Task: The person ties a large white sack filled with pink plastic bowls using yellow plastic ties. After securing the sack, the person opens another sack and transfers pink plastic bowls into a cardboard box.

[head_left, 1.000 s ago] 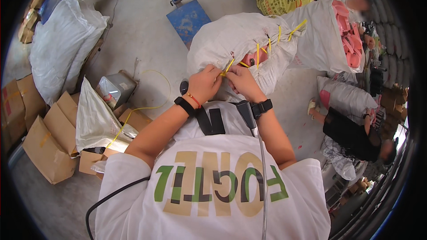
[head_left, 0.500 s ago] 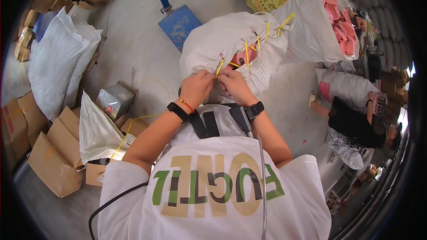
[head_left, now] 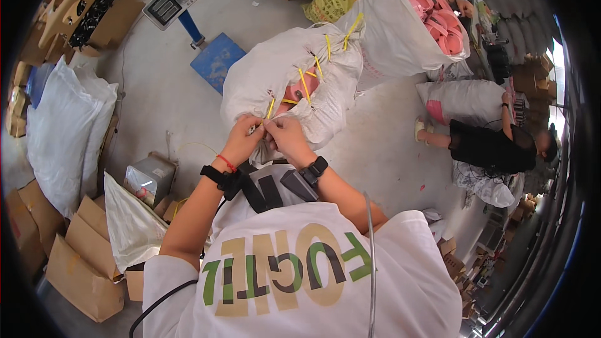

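A full white woven sack [head_left: 250,75] lies in front of me, its mouth drawn together by stitches of yellow cord [head_left: 305,85]. Pink pieces [head_left: 307,89] show through the gap between the stitches. At the sack's near end, my left hand [head_left: 241,143] is closed in a pinch on the cord, whose thin tail trails off to the left. Close beside it, my right hand [head_left: 289,139] pinches the edge of the sack's mouth. The fingertips of both hands nearly meet, and exactly what lies between them is partly hidden.
Behind the sack stands a blue platform scale [head_left: 217,62]. An open sack of pink straps or sandals [head_left: 432,15] leans at the far right. To the right, a person in black [head_left: 482,147] handles another sack. Cardboard boxes [head_left: 84,275] and white sacks [head_left: 66,131] crowd the left.
The view has shifted, so the sack and surroundings sit further left and the scale shows more fully. Both hands stay together at the sack's near end, with fingers slightly repositioned.
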Demonstrator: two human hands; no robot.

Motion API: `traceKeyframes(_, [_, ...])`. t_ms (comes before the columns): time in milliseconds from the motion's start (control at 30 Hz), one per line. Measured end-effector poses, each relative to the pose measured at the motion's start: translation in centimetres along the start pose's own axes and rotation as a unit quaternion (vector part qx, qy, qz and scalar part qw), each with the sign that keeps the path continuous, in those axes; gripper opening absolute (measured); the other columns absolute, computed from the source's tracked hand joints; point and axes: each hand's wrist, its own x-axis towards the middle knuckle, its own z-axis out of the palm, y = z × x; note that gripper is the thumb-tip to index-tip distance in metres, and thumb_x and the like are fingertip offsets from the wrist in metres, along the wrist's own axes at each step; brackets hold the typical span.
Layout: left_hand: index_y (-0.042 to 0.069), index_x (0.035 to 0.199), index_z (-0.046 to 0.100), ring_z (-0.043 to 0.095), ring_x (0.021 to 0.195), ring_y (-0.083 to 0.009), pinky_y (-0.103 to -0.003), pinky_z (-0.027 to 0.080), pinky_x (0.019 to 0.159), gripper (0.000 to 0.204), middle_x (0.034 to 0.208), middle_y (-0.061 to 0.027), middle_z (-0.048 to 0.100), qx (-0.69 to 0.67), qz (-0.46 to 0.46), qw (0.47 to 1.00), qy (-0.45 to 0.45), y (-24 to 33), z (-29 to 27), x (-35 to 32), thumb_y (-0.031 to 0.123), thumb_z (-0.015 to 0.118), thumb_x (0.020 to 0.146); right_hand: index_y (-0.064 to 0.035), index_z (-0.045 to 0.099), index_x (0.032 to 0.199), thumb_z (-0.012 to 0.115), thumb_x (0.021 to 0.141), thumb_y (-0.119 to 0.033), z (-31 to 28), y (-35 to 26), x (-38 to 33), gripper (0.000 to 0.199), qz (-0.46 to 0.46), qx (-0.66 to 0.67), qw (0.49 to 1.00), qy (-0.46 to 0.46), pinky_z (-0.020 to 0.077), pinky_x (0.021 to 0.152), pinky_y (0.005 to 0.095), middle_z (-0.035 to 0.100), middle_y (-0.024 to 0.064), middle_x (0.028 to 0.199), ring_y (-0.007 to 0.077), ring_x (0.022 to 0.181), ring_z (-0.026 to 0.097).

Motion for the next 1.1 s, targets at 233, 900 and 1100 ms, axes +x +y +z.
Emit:
traceKeyframes(233, [-0.001, 0.099, 0.06, 0.056, 0.077, -0.0141, -0.026, 0.046, 0.068, 0.019, 0.09, -0.0073, 0.055, 0.013, -0.047, 0.999, 0.004, -1.1, 0.0, -0.6, 0.014, 0.058, 0.088, -0.0017, 0.059, 0.077, 0.056, 0.09, -0.025, -1.1, 0.1, 0.0, 0.027, 0.004, 0.002, 0.999, -0.044, 0.0376, 0.044, 0.0197, 0.055, 0.0014, 0.064, 0.0077, 0.049, 0.05])
traceKeyframes(900, [0.0, 0.095, 0.061, 0.057, 0.086, -0.0293, -0.036, 0.046, 0.075, 0.022, 0.09, -0.0159, 0.058, 0.07, 0.02, 0.997, 0.033, 0.1, 0.2, -1.1, 0.019, 0.058, 0.085, 0.0031, 0.06, 0.076, 0.053, 0.086, -0.017, -2.0, -0.3, 0.4, 0.023, -0.109, -0.235, 0.963, -0.07, 0.0437, 0.045, 0.026, 0.059, 0.0089, 0.06, 0.013, 0.047, 0.057])
traceKeyframes(1100, [0.0, 0.097, 0.06, 0.058, 0.083, -0.0237, -0.032, 0.047, 0.074, 0.02, 0.091, -0.0131, 0.059, 0.043, 0.015, 0.998, 0.034, -1.2, 0.2, -1.3, 0.016, 0.058, 0.086, 0.0047, 0.058, 0.071, 0.056, 0.078, -0.02, -1.5, -0.4, 0.8, 0.026, -0.219, -0.356, 0.908, -0.038, 0.0439, 0.052, 0.0367, 0.057, 0.0179, 0.061, 0.0266, 0.052, 0.057])
